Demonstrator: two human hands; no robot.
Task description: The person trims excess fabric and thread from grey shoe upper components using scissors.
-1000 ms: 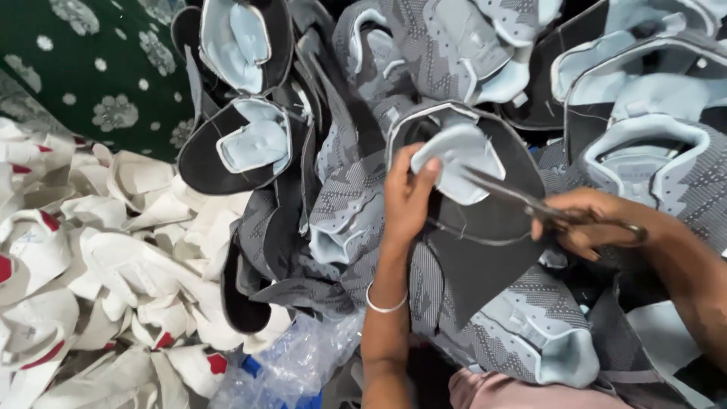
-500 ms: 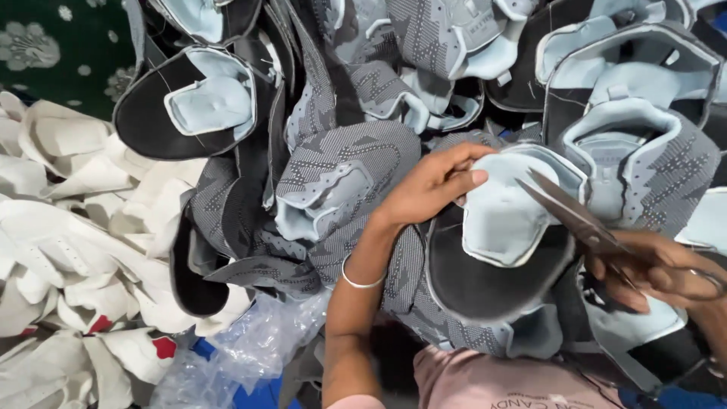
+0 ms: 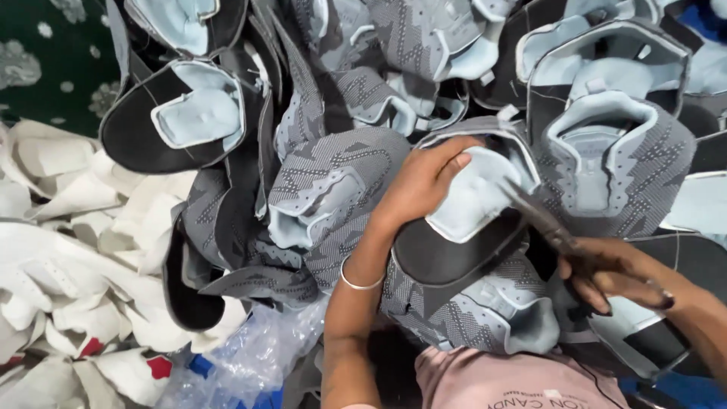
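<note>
Green patterned carpet (image 3: 45, 68) shows at far left, then white cut pieces (image 3: 68, 303), then a heap of grey uppers (image 3: 333, 182). Left hand (image 3: 424, 185) clamps the pale lining of one upper (image 3: 469, 227). Right hand (image 3: 613, 276) grips scissors (image 3: 538, 220), blades at the lining edge. Fingertips (image 3: 462, 159) sit close; a slip could nick them or overcut the fabric.

One package only: a crumpled clear plastic bag (image 3: 250, 360) lay at the lower left of centre, between the white cut pieces and the person's left forearm. It was wrinkled and see-through, with blue showing through and at its lower edge. Its top edge was tucked under the grey knit pieces. Small white tabs (image 3: 506, 113) stuck out from some light-blue linings; whether labels, could not tell. No signs or screens.
</note>
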